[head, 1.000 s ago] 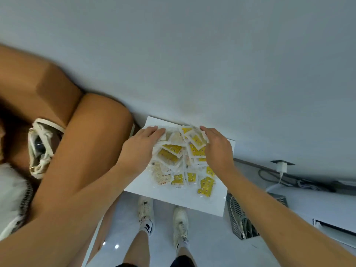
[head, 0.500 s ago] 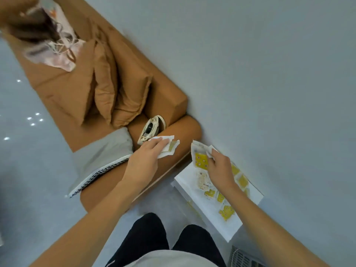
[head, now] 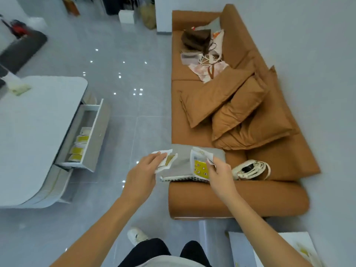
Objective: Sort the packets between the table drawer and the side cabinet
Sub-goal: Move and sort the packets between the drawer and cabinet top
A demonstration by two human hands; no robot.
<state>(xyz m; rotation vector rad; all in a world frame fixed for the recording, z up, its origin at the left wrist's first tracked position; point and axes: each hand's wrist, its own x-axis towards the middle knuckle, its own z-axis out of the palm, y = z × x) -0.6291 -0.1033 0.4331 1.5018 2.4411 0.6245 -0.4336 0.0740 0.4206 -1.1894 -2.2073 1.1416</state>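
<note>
The left hand (head: 141, 173) pinched a small sheaf of white packets (head: 166, 159), and the right hand (head: 218, 175) gripped a yellow-printed packet (head: 200, 166) with a few more behind it. The open table drawer (head: 84, 139) lay at ten o'clock, some packets already lined up inside. Carrying them well probably meant keeping both pinches firm and lowering the packets flat into the free end. Bare floor (head: 123, 132) lay between them, but the sofa arm (head: 237, 199) at three o'clock and the drawer's jutting front looked easy to clip.
</note>
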